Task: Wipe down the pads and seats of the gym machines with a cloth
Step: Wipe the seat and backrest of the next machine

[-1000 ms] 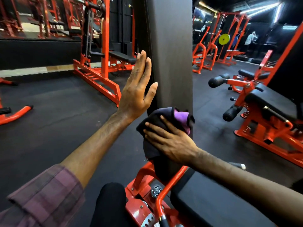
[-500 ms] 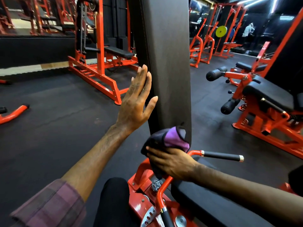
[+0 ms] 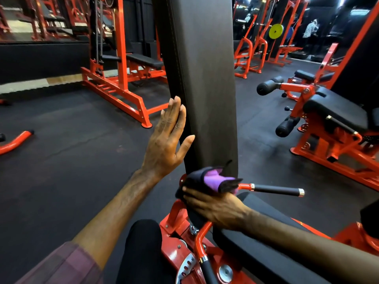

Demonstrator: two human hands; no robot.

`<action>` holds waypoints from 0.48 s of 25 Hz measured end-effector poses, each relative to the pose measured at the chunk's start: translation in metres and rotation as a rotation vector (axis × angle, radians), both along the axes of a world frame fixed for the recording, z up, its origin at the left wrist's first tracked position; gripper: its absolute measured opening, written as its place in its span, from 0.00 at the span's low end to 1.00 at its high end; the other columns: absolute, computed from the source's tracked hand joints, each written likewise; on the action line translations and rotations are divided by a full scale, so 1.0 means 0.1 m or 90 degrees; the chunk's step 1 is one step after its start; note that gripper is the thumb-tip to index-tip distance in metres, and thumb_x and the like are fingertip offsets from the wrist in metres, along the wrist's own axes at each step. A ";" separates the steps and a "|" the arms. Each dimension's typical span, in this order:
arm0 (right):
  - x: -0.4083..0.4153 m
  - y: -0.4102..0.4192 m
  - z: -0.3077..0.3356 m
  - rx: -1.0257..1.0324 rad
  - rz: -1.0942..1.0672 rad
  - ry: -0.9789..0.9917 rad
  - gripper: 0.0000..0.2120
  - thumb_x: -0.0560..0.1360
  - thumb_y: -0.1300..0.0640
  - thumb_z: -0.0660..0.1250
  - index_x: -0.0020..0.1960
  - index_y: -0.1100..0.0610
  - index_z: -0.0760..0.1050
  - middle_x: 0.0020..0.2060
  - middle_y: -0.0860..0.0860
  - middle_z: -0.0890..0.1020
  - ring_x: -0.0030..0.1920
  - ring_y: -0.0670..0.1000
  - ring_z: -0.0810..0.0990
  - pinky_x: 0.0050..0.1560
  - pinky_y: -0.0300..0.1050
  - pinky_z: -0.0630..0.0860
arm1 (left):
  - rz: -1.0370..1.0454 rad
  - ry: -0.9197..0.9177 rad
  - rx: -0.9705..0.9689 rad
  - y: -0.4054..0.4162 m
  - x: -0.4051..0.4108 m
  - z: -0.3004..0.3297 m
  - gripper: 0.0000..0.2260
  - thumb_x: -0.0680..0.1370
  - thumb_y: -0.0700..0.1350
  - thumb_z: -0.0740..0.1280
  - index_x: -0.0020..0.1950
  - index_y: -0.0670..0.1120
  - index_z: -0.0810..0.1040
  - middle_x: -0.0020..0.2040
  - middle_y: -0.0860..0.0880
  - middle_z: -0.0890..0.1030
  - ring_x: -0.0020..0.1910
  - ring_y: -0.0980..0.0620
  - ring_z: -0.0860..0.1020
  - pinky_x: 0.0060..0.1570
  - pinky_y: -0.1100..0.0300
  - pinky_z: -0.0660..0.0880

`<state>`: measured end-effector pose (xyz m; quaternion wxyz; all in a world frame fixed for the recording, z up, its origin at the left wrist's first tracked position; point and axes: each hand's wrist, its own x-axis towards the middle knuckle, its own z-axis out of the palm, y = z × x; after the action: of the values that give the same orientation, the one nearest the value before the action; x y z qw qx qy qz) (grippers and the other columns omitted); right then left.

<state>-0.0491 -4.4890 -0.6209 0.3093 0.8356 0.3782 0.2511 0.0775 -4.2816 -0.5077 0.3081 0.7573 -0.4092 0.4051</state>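
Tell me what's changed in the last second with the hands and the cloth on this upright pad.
The right hand has slid the cloth down the upright back pad to its bottom edge, near the handle. The left hand stays flat against the pad's left edge, fingers straight. The right hand's hold on the cloth looks unchanged.

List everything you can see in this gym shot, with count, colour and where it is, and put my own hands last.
back pad: one, dark grey, upright at centre
seat: one, black, lower right below the pad
cloth: one, black and purple, at the foot of the pad
handle bar: one, black grip on red arm, right of the cloth
leg machine: one, red frame with black pads, right side
rack with bench: one, red and black, left background
weight plate: one, yellow-green, far background
left hand: flat against the pad's left edge
right hand: holds the cloth
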 end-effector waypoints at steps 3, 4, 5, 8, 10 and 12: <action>0.04 0.09 -0.04 0.042 -0.042 0.026 0.23 0.85 0.55 0.56 0.79 0.58 0.71 0.81 0.56 0.67 0.83 0.56 0.60 0.84 0.60 0.50 | 0.007 0.017 -0.005 -0.04 -0.04 -0.06 0.32 0.85 0.47 0.69 0.81 0.31 0.59 0.83 0.31 0.57 0.84 0.35 0.54 0.78 0.34 0.62; -0.03 0.09 -0.20 0.031 -0.054 0.063 0.24 0.84 0.55 0.55 0.77 0.56 0.73 0.80 0.55 0.69 0.82 0.55 0.63 0.84 0.59 0.46 | 0.011 0.016 0.002 -0.04 -0.05 -0.08 0.33 0.85 0.47 0.69 0.81 0.31 0.59 0.83 0.31 0.57 0.84 0.34 0.55 0.78 0.33 0.61; -0.11 0.08 -0.35 0.015 -0.058 0.105 0.24 0.83 0.53 0.54 0.75 0.54 0.76 0.78 0.53 0.72 0.80 0.53 0.67 0.84 0.58 0.40 | 0.016 0.006 0.015 -0.02 -0.05 -0.09 0.33 0.85 0.48 0.69 0.81 0.32 0.60 0.83 0.31 0.57 0.84 0.34 0.55 0.78 0.33 0.61; -0.21 0.01 -0.40 0.055 -0.057 0.185 0.22 0.82 0.51 0.52 0.64 0.51 0.83 0.64 0.48 0.83 0.71 0.52 0.78 0.83 0.54 0.39 | 0.031 -0.042 0.066 0.04 -0.05 -0.11 0.34 0.84 0.50 0.70 0.81 0.32 0.61 0.82 0.31 0.58 0.83 0.33 0.57 0.78 0.32 0.62; -0.29 0.02 -0.33 0.116 -0.033 0.199 0.18 0.82 0.50 0.55 0.56 0.51 0.84 0.55 0.48 0.85 0.64 0.53 0.81 0.84 0.54 0.39 | 0.035 -0.060 0.086 0.05 -0.05 -0.12 0.34 0.84 0.51 0.71 0.80 0.32 0.62 0.82 0.30 0.59 0.82 0.32 0.58 0.77 0.32 0.62; -0.42 0.00 -0.29 0.186 -0.036 0.237 0.16 0.79 0.47 0.59 0.54 0.51 0.83 0.53 0.47 0.84 0.64 0.53 0.80 0.85 0.57 0.45 | 0.040 -0.076 0.098 0.04 -0.05 -0.12 0.34 0.84 0.52 0.71 0.80 0.31 0.62 0.81 0.29 0.60 0.82 0.31 0.59 0.76 0.31 0.62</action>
<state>-0.0916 -4.4890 -0.6498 0.1169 0.9135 0.3652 0.1357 0.0727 -4.2777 -0.5193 0.2110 0.7656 -0.4332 0.4263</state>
